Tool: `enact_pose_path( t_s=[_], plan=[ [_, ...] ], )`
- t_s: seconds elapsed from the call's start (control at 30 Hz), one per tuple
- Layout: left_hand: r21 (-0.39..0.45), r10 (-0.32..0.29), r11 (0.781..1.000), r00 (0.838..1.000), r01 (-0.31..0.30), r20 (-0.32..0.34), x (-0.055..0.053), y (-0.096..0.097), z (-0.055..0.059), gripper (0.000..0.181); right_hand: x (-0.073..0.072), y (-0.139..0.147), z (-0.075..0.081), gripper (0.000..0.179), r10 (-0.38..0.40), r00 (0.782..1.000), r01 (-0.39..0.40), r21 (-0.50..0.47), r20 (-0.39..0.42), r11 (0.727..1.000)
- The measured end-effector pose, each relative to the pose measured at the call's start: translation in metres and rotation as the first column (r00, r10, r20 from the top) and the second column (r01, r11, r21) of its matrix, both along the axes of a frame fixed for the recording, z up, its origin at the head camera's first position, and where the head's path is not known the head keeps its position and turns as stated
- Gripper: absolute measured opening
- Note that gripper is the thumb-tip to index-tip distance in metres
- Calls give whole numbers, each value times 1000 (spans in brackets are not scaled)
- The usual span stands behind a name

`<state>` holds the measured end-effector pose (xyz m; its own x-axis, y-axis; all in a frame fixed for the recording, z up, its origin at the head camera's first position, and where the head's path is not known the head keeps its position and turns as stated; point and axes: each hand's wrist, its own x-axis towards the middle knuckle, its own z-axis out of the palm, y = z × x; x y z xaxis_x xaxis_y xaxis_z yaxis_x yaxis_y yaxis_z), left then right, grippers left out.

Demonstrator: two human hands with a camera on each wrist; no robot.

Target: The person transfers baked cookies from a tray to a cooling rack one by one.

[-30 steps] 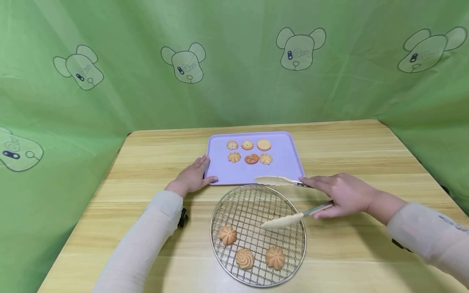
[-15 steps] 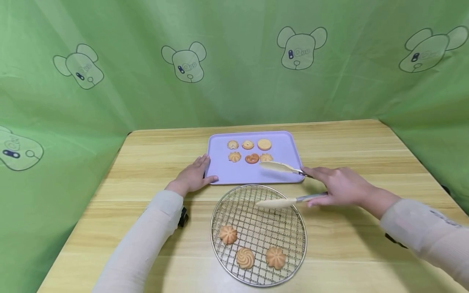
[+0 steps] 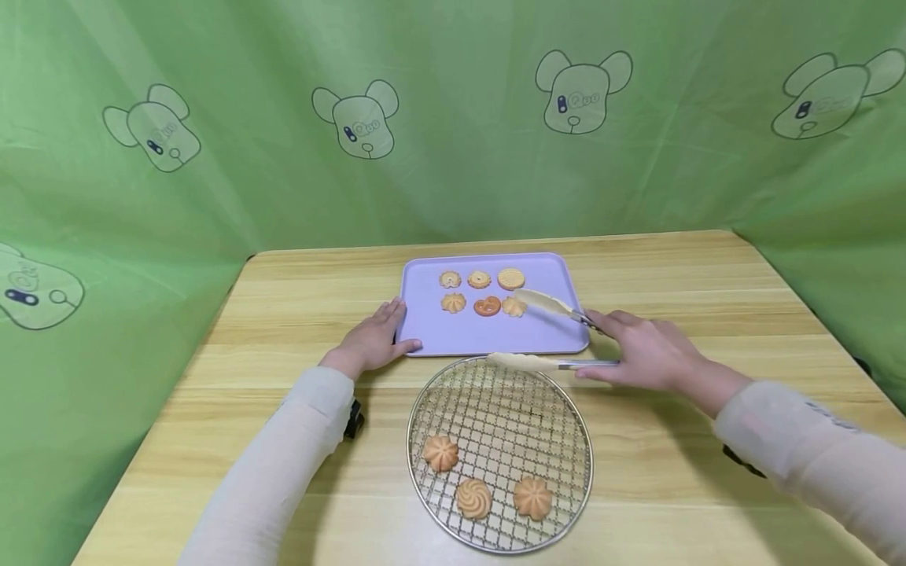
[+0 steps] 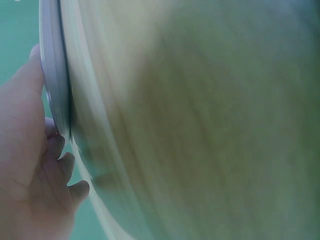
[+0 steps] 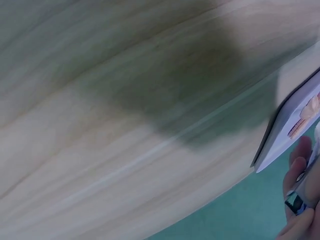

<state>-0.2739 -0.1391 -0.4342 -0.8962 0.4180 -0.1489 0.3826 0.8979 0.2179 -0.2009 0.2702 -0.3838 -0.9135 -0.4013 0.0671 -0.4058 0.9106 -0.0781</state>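
My left hand [image 3: 368, 339] holds the front left corner of a purple tray [image 3: 439, 334], thumb over the rim and fingers along the outer side. In the left wrist view, fingertips show beside the tray's edge [image 4: 54, 65]. My right hand [image 3: 647, 351] grips metal tongs with cream tips [image 3: 545, 301], spread apart. The far tip is over the tray, just right of a flower-shaped cookie [image 3: 514, 306]; the near tip is by the tray's front edge, above the rack's far rim. Also on the tray are a pretzel-shaped cookie [image 3: 487, 306] and several others.
A round wire rack [image 3: 495, 428] stands in front of the tray, bearing two flower-shaped cookies [image 3: 532, 498] and a swirl cookie [image 3: 473, 498]. The wooden table [image 3: 672, 291] is bounded by green cloth [image 3: 467, 196] at the back and sides.
My right hand has moved the tongs away from me, from over the rack up toward the tray's right side. My left hand, the tray and the cookies stay in place.
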Motion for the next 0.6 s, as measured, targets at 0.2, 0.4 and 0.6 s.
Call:
enact_pose_path(
  t_s=[0.2,0.4,0.6],
  plan=[
    [5,0,1000,1000,0,1,-1,0,-1,87,-5,-6,-3,106,-65,997,66,-4,27,998],
    [7,-4,1000,1000,4,-3,-1,0,-1,87,-10,-11,-5,108,-118,992,118,-3,44,993],
    [13,-5,1000,1000,5,-8,-2,0,-2,87,-15,-15,-6,107,-158,984,157,27,81,987]
  ],
)
